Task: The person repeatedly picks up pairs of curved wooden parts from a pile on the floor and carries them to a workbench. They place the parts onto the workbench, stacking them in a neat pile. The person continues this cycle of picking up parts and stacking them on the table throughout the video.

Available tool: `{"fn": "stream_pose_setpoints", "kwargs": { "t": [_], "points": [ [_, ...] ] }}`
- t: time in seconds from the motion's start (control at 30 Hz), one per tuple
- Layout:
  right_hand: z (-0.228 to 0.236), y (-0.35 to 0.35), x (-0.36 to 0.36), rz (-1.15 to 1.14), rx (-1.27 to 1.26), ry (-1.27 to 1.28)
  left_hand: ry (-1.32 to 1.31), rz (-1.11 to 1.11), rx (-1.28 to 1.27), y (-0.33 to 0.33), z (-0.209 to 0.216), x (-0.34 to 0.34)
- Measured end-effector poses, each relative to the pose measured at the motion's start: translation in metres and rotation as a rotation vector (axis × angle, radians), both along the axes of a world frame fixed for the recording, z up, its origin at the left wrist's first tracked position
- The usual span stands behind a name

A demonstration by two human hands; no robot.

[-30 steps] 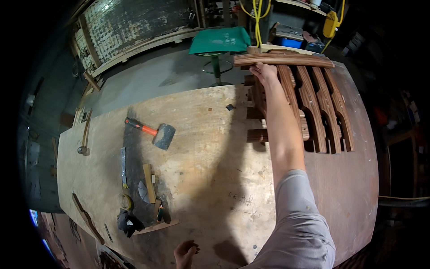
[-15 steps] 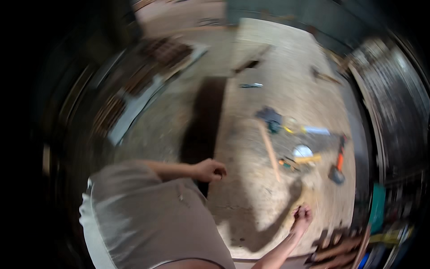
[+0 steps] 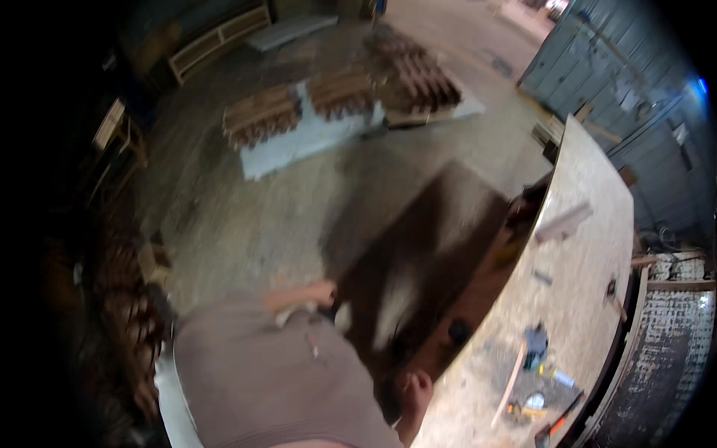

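Note:
My left hand point(image 3: 324, 293) is in front of my body, low over the floor's shadow and left of the workbench; blur smears its fingers. Close to the bench's near left edge is my right hand point(image 3: 416, 390), its fingers curled in; what they hold, if anything, I cannot make out. On the pale wooden bench top point(image 3: 478, 358), nearest the right hand, lies a thin wooden strip point(image 3: 510, 382). Beyond it are a dark cloth-like item point(image 3: 535, 342), a small tube point(image 3: 563, 379), a round white piece point(image 3: 535, 401) and a hammer with an orange-marked handle point(image 3: 556, 425).
A short board point(image 3: 565, 222) lies farther up the bench, near a small dark bar point(image 3: 542, 277) and another tool point(image 3: 614, 297). Stacked brown wooden pieces point(image 3: 261, 116) rest on a pale sheet point(image 3: 280, 153) on the floor. A blue-grey metal wall point(image 3: 635, 82) stands far right.
My view has swung left, so the bench now sits at the right and more floor shows. My right hand has moved from over the bench to its left edge.

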State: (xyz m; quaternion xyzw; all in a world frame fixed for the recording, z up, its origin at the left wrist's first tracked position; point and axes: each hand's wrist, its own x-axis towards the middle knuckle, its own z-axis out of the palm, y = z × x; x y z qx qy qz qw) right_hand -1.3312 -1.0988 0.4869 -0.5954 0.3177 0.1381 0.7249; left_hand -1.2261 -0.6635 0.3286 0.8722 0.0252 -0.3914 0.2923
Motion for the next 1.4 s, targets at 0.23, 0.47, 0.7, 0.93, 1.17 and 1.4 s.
{"fn": "stream_pose_setpoints", "kwargs": {
  "t": [0.23,0.47,0.7,0.93,1.17,1.4],
  "points": [
    [-0.115,0.106,0.179,0.439,-0.075,-0.052,-0.169,0.319,0.011,0.167,0.006,0.097],
    [-0.099,0.236,0.354,0.597,-0.151,0.098,-0.179,0.636,-0.025,0.261,0.013,0.219],
    [-0.146,0.337,0.553,0.889,-0.337,0.185,0.135,0.902,0.210,0.370,-0.093,0.179],
    [-0.134,0.476,0.805,1.385,-0.830,-0.306,0.382,1.554,-0.017,0.404,-0.084,0.207],
    [-0.135,0.662,1.011,1.532,-0.809,-0.388,0.129,1.374,0.170,0.511,-0.116,0.397],
    [-0.228,0.788,1.092,1.103,-0.274,0.361,-0.072,0.961,0.305,0.750,-0.133,0.660]
  ]
}}
